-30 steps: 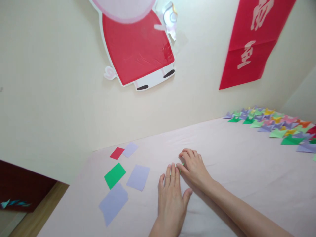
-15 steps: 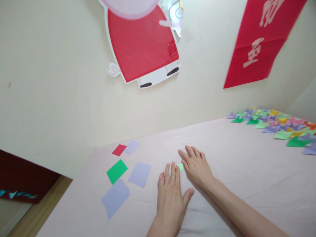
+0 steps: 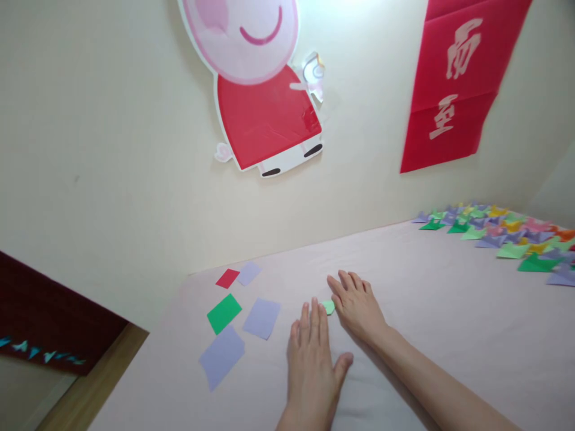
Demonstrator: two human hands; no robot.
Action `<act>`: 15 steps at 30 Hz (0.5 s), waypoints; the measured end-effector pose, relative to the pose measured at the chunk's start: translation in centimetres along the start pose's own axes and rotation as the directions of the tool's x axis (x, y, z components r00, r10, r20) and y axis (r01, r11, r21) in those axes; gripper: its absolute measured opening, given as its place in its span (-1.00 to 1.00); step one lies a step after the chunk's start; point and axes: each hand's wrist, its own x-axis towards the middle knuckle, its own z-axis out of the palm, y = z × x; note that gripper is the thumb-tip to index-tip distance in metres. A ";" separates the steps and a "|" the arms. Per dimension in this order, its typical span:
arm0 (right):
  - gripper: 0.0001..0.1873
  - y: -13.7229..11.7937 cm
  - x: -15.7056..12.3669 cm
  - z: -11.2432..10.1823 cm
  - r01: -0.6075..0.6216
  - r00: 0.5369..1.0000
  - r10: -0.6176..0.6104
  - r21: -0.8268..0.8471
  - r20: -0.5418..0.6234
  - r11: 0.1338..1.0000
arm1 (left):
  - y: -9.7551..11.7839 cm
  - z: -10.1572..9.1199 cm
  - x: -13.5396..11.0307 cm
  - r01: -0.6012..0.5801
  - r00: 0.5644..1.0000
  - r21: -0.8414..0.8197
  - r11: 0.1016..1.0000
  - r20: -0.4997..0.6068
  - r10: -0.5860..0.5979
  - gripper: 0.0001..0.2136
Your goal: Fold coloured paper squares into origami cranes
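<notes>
My left hand point(image 3: 313, 353) lies flat on the pale pink sheet point(image 3: 449, 335), fingers stretched out and together. My right hand point(image 3: 357, 304) rests just beyond it, fingers extended and pressing down. Between the two sets of fingertips peeks a small light green folded paper point(image 3: 329, 307); most of it is hidden under my hands. To the left lie loose paper squares: a red one point(image 3: 227, 278), a green one point(image 3: 224, 313) and three lavender ones point(image 3: 262, 318).
Several folded paper shapes in green, purple, yellow and pink point(image 3: 503, 236) crowd the far right of the sheet. A cartoon pig cutout point(image 3: 263, 90) and a red banner point(image 3: 458, 84) hang on the cream wall. The sheet's left edge drops to a wooden floor point(image 3: 90, 395).
My right hand's fingers have uncurled and flattened, showing more of the green paper. The view has tilted up and right; my hands stay in the same spot.
</notes>
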 end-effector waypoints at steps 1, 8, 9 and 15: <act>-0.56 0.0 0.0 0.1 -0.001 1.000 0.001 0.000 -0.008 1.000 | 0.4 -0.2 0.5 -0.042 0.999 -0.033 0.999 0.029 0.043 -0.31; -0.54 0.2 0.0 0.2 -0.009 1.000 0.009 -0.004 -0.012 1.000 | 1.9 -0.7 2.5 0.016 0.986 -0.166 0.986 0.168 0.013 -0.25; -0.54 0.2 0.0 0.2 -0.006 1.000 0.006 -0.001 -0.013 1.000 | 1.8 -0.7 2.3 0.024 0.986 -0.167 0.986 0.167 0.004 -0.25; -0.53 0.6 0.0 0.4 -0.005 1.000 0.006 0.065 -0.004 0.998 | 0.9 -0.9 0.9 0.074 0.980 -0.128 0.989 0.193 -0.049 -0.25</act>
